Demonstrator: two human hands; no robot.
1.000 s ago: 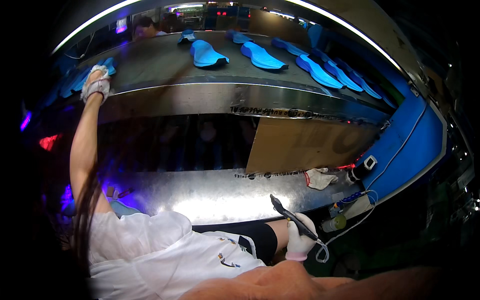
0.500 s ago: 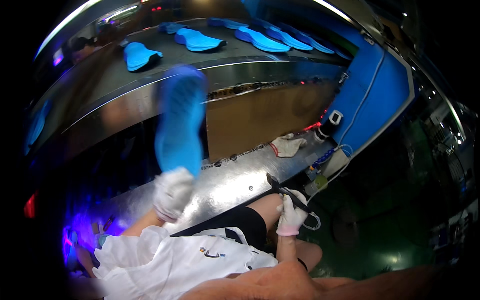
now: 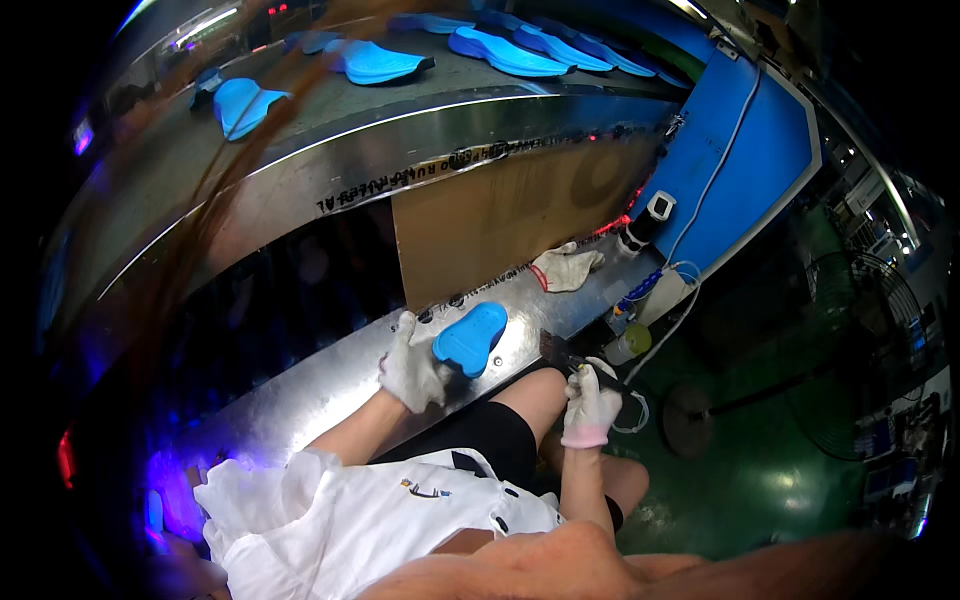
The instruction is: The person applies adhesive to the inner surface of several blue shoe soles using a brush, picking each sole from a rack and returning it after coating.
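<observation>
My left hand point(image 3: 412, 365), in a white glove, is over the metal ledge point(image 3: 330, 400) with its thumb raised apart from the fingers. A blue insole point(image 3: 470, 335) is right beside its fingertips, seen foreshortened. The lower fingers meet the insole's near edge; whether they bear its weight is unclear. By my right knee, my gloved right hand point(image 3: 590, 405) is closed around the dark handle of a brush point(image 3: 556, 350). The brush's bristles point left, toward the insole, with a gap between them.
Several blue insoles point(image 3: 510, 52) lie on the dark conveyor belt point(image 3: 330, 108) above the ledge. Along the ledge are a loose white glove point(image 3: 567, 270), a brown cardboard sheet point(image 3: 500, 225) and a container with a yellow-green top point(image 3: 630, 342). A fan point(image 3: 850, 350) stands to the right.
My left hand has come down and to the right with the insole, which was upright in its grip. The thumb is now apart from it. My right hand has barely moved.
</observation>
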